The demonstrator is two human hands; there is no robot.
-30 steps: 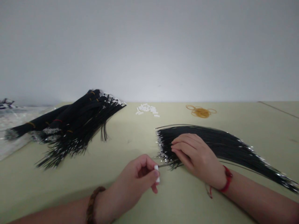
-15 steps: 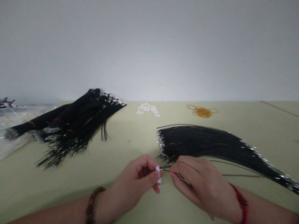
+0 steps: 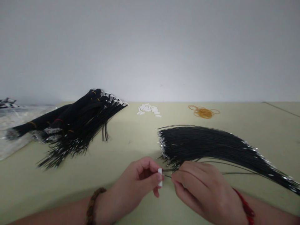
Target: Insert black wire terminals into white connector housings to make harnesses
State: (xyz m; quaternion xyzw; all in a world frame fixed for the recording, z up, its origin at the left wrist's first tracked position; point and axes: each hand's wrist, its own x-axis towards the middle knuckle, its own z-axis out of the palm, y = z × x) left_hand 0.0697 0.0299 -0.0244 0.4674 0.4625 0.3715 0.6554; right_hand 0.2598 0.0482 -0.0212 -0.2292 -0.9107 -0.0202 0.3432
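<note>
My left hand [image 3: 133, 179] pinches a small white plastic connector housing [image 3: 160, 177] between thumb and fingertips. My right hand [image 3: 201, 190] holds a thin black wire [image 3: 168, 176] between its fingertips, with the wire's end right by the housing. I cannot tell whether the wire end is inside. Just behind my right hand spreads a wide fan of black wires [image 3: 199, 143] with shiny metal tips, and its near end lies partly hidden by that hand.
Bundled black wires [image 3: 77, 125] lie to the left on the pale green table [image 3: 257, 125], partly on a clear plastic bag [image 3: 16, 125]. Farther back stand a small pile of white connector housings [image 3: 147, 109] and some orange rubber bands [image 3: 203, 113].
My right hand has left its resting place on the fan and now pinches a wire beside the housing. It has shifted slightly right since the last frame. My left hand has barely moved.
</note>
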